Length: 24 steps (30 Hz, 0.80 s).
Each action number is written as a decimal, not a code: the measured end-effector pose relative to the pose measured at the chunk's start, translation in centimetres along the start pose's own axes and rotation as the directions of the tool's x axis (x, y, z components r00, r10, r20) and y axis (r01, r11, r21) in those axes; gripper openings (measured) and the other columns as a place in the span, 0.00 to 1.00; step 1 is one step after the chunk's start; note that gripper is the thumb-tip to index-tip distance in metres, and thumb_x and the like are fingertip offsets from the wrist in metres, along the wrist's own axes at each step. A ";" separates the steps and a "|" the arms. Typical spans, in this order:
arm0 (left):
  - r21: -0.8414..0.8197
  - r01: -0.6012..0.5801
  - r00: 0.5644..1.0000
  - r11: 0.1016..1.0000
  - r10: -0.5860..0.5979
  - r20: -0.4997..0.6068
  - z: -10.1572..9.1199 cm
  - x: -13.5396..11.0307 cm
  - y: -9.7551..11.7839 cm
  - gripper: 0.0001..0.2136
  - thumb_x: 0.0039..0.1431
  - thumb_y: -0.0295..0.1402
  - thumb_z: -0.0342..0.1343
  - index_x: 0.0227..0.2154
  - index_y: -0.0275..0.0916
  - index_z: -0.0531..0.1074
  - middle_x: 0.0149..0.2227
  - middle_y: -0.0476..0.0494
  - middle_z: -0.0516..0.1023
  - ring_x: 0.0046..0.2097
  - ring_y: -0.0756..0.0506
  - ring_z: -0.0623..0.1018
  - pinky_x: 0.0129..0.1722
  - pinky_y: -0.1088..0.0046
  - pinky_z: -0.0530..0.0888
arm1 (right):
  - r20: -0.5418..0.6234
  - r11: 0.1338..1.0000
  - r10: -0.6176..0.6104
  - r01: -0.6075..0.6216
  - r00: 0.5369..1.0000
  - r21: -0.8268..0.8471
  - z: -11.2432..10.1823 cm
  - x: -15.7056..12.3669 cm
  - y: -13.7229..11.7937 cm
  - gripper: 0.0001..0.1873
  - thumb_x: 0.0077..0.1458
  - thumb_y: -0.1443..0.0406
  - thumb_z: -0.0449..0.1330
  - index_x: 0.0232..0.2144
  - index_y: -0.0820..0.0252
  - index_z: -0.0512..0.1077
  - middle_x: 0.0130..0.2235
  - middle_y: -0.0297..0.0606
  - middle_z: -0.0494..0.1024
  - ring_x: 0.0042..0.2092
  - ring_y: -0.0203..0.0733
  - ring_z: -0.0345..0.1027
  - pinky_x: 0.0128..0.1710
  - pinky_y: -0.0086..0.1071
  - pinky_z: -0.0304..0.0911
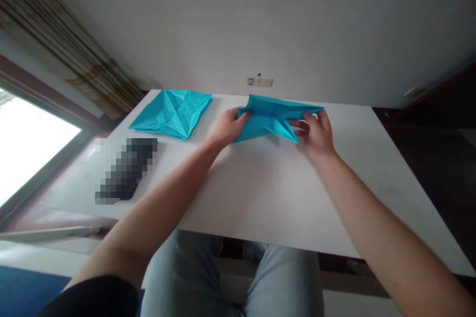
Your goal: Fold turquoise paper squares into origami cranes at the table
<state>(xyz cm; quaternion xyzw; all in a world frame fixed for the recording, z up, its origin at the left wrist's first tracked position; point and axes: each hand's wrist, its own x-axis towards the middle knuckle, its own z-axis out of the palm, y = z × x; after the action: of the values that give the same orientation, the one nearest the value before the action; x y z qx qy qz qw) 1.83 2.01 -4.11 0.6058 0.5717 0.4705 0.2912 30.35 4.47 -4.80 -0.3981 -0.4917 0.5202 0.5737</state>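
A folded sheet of bright blue paper (273,115) rests on the white table (267,193), far middle, held from both ends. My left hand (229,127) pinches its left corner, fingers closed round the edge. My right hand (317,131) grips the right side, fingers curled on a pointed flap. A second blue paper (171,112), creased and lying flat as a square, is further left, untouched.
A dark blurred object (126,169) lies on the table's left part. A window (26,148) and curtain (63,44) are to the left, a wall with sockets (260,81) behind the table. My knees show under the near edge.
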 end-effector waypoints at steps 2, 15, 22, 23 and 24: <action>0.052 -0.021 0.999 0.998 0.020 0.030 -0.2 0.0 0.0 0.14 0.74 0.44 0.61 0.35 0.41 0.81 0.37 0.44 0.86 0.44 0.39 0.84 0.44 0.65 0.79 | 0.000 1.000 -0.005 0.005 1.000 -0.023 -0.2 0.1 0.2 0.30 0.57 0.43 0.78 0.48 0.43 0.67 0.46 0.29 0.86 0.45 0.47 0.90 0.27 0.30 0.76; 0.000 -0.311 0.950 0.950 0.311 -0.033 0.5 -0.8 1.1 0.06 0.75 0.36 0.63 0.48 0.42 0.82 0.52 0.39 0.92 0.53 0.42 0.90 0.58 0.63 0.84 | 0.143 0.949 -0.132 0.167 0.981 -0.269 -1.3 0.0 2.0 0.49 0.44 0.51 0.86 0.62 0.40 0.65 0.37 0.24 0.75 0.38 0.45 0.73 0.43 0.41 0.73; 0.099 -0.415 0.904 0.904 0.397 0.162 0.1 -1.7 2.3 0.23 0.66 0.29 0.68 0.63 0.45 0.81 0.66 0.35 0.86 0.64 0.37 0.86 0.66 0.56 0.83 | 0.019 0.921 -0.144 0.141 0.989 -0.364 -0.4 -0.5 1.2 0.38 0.53 0.51 0.75 0.62 0.44 0.66 0.35 0.25 0.71 0.37 0.48 0.70 0.43 0.45 0.71; 0.121 -0.459 0.879 0.880 0.429 0.210 0.1 -1.8 2.5 0.18 0.66 0.31 0.70 0.58 0.45 0.84 0.64 0.35 0.87 0.65 0.36 0.86 0.68 0.55 0.82 | 0.017 0.920 -0.145 0.141 0.989 -0.367 -0.4 -0.5 1.2 0.38 0.54 0.50 0.74 0.62 0.44 0.65 0.35 0.25 0.70 0.37 0.48 0.70 0.43 0.44 0.71; 0.141 -0.486 0.862 0.863 0.447 0.238 0.1 -1.9 2.6 0.13 0.68 0.34 0.72 0.53 0.45 0.85 0.61 0.35 0.87 0.64 0.35 0.85 0.68 0.54 0.81 | 0.022 0.919 -0.146 0.144 0.989 -0.366 -0.4 -0.4 1.2 0.38 0.54 0.49 0.75 0.62 0.43 0.65 0.35 0.25 0.70 0.37 0.48 0.70 0.43 0.44 0.71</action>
<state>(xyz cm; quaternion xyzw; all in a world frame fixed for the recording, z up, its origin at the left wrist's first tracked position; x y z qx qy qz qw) 3.22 -0.29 -2.26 0.7956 0.4191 0.4061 0.1625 30.47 4.24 -6.07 -0.4622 -0.6065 0.3741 0.5278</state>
